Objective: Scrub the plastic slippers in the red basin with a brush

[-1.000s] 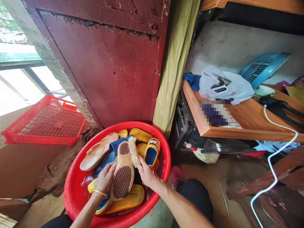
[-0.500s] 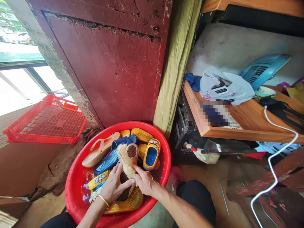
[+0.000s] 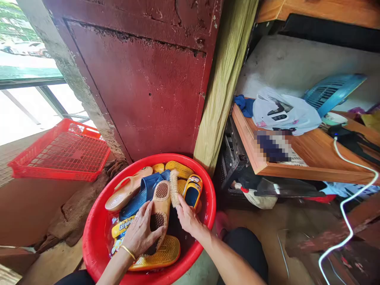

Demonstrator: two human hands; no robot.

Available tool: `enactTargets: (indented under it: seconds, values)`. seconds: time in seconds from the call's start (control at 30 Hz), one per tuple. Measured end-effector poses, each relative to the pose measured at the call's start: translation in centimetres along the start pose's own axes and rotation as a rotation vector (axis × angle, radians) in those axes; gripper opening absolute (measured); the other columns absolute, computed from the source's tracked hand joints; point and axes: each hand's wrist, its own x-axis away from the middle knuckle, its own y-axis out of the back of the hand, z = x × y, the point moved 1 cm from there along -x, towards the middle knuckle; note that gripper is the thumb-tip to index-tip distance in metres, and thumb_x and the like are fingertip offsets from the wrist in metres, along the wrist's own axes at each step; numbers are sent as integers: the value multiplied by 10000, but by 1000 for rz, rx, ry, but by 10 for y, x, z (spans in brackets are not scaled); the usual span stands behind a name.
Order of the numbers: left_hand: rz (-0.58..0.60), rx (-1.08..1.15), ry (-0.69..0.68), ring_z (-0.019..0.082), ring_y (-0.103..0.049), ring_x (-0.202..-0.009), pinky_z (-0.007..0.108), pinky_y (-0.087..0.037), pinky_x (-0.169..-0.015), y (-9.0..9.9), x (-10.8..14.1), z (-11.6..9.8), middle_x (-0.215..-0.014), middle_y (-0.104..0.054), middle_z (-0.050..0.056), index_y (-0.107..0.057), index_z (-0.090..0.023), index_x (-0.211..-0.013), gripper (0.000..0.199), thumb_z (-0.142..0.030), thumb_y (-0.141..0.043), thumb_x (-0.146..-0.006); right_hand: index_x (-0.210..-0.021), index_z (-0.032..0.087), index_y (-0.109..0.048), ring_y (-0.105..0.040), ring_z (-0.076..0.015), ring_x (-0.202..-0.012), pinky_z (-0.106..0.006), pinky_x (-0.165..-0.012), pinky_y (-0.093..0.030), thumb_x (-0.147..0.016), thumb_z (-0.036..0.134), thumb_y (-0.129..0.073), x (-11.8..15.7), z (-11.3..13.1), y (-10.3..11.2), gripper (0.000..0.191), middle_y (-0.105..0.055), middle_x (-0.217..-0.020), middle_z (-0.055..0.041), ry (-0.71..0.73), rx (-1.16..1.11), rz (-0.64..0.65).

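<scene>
My left hand [image 3: 142, 231] grips a tan shoe [image 3: 162, 202], its sole turned up with dark brown textured patches. In my right hand [image 3: 188, 215] is a scrubbing brush [image 3: 174, 186] with pale bristles, held just right of the shoe and apart from it. Both hands are over a red basin [image 3: 89, 233] of water. Around them in the basin lie a beige sandal [image 3: 118, 198], a blue slipper [image 3: 133, 204], a yellow clog with a blue inside [image 3: 192, 190], a yellow slipper marked Ultraman [image 3: 123, 225] and a yellow sole [image 3: 163, 253].
A red plastic crate [image 3: 74, 154] stands to the left, by the doorway. Behind the basin is a dark red door [image 3: 142, 87]. On the right, a wooden tray [image 3: 311, 170] holds a white plastic bag [image 3: 285, 114]; a white cable [image 3: 342, 217] hangs down from it.
The brush has moved off the shoe sole, up and to the right with my right hand, uncovering the sole. My left hand keeps its grip on the shoe.
</scene>
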Motion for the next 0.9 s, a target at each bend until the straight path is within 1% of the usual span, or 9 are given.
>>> enactTargets:
  seconds: [0.07,0.17,0.27,0.4,0.5,0.6,0.77,0.83,0.9]
  values:
    - [-15,-34,45,415,-535,-1345,553,-451,-1110,-3,0,-3,-1462,-503,251,-352,-112,-1527,964,-678,-593,-785,-1593,216,-337,-687,-234,-1140,-353,-986,-550,-1039,256,-371,6,4,-2,557,-632,-1403,-121,74,-53,14]
    - [26,-5,180,484,-436,-1411,596,-386,-1146,-12,-4,-7,-1510,-437,325,-276,0,-1538,1168,-712,-644,-689,-1581,203,-362,-658,-241,-1198,-353,-1009,-539,-1024,237,-382,13,11,-2,559,-628,-1411,-115,154,-73,24]
    - [81,111,275,472,-368,-1458,580,-328,-1187,-12,-7,-8,-1555,-371,349,-233,66,-1541,1141,-608,-623,-706,-1583,186,-354,-678,-246,-1150,-348,-970,-556,-1013,209,-389,14,15,-3,572,-683,-1322,-129,195,-58,36]
    - [133,322,259,406,-335,-1496,560,-273,-1222,8,-2,-9,-1577,-418,254,-295,-29,-1566,991,-478,-585,-731,-1575,197,-384,-726,-245,-969,-337,-876,-581,-1005,213,-421,-4,11,0,572,-752,-1122,-126,166,52,6]
    - [200,457,225,391,-328,-1503,545,-244,-1237,24,5,-13,-1584,-455,173,-362,-127,-1566,964,-451,-630,-698,-1555,180,-423,-728,-242,-934,-335,-853,-585,-1018,223,-393,-25,3,13,540,-758,-1090,-132,84,68,-60]
    - [285,590,245,385,-357,-1489,520,-241,-1243,31,8,-10,-1577,-485,117,-411,-181,-1552,959,-433,-655,-659,-1561,160,-410,-728,-236,-927,-333,-835,-587,-1028,218,-348,-30,3,25,540,-756,-1093,-138,56,53,-109]
    - [262,739,338,385,-350,-1488,528,-208,-1249,36,7,13,-1534,-542,92,-509,-192,-1493,890,-412,-625,-639,-1587,326,-358,-720,-216,-770,-281,-688,-581,-1013,261,-428,-5,11,29,582,-747,-996,-75,229,225,26]
    - [273,775,335,391,-365,-1476,528,-194,-1251,38,9,17,-1529,-550,75,-563,-215,-1452,857,-380,-641,-614,-1577,348,-374,-719,-218,-747,-281,-665,-573,-1008,257,-436,-1,5,35,580,-748,-998,-73,183,284,63]
    - [284,814,321,400,-378,-1464,519,-193,-1252,40,10,14,-1506,-576,60,-620,-243,-1399,833,-342,-680,-574,-1568,322,-399,-733,-238,-817,-301,-702,-576,-1011,243,-414,-4,-6,43,562,-756,-1046,-87,86,282,84]
